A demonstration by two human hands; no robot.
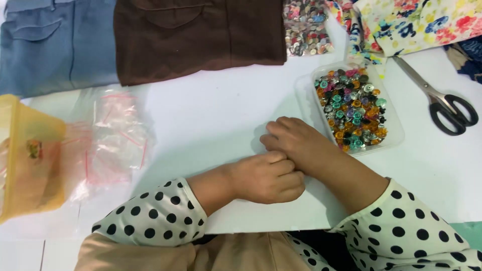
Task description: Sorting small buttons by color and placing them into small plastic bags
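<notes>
Here both hands, left hand (266,176) and right hand (293,140), rest curled together on the worktop (211,115) beside the button tray (394,128); contents hidden.

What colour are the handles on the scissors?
The scissors have black handles and silvery blades. The head view shows them, on the white table.

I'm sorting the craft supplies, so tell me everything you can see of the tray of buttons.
The tray is a clear, shallow plastic rectangle with rounded corners, lying flat on the white table, slightly turned. It is open and filled with small round buttons in orange, teal, silver and pink. The right hand rests just left of it; contact is unclear.
</notes>
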